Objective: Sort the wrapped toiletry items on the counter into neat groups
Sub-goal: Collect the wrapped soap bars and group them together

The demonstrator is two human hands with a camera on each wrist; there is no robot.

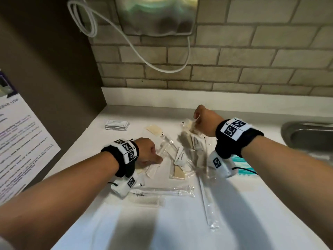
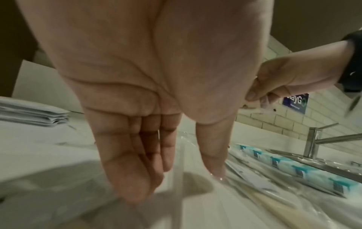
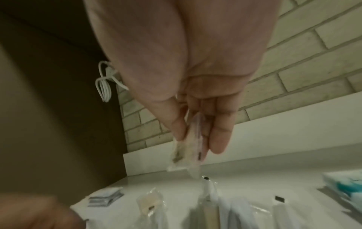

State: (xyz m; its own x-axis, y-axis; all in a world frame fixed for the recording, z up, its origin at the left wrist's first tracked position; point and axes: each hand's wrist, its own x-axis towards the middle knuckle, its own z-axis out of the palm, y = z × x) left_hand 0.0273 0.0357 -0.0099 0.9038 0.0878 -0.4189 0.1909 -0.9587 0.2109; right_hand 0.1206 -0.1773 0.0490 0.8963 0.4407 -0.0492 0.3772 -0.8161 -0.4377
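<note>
head view: left hand (image 1: 146, 150) low on the white counter (image 1: 252, 204), fingertips on the scattered wrapped toiletries (image 1: 178, 159); right hand (image 1: 205, 120) raised behind them, pinching a clear packet (image 1: 189, 126). left wrist: fingers (image 2: 129, 162) straight, pressing plastic wrap. right wrist: thumb and fingers (image 3: 219, 136) nip the packet above the counter.

Head view: high, facing forward and down over both forearms onto the worktop (image 1: 180, 222). Left wrist view: close under the palm, facing along the fingers, low to the worktop. Right wrist view: same, higher up. All three share the stacked sachets (image 1: 117, 125) (image 2: 33, 113) (image 3: 104, 196).
</note>
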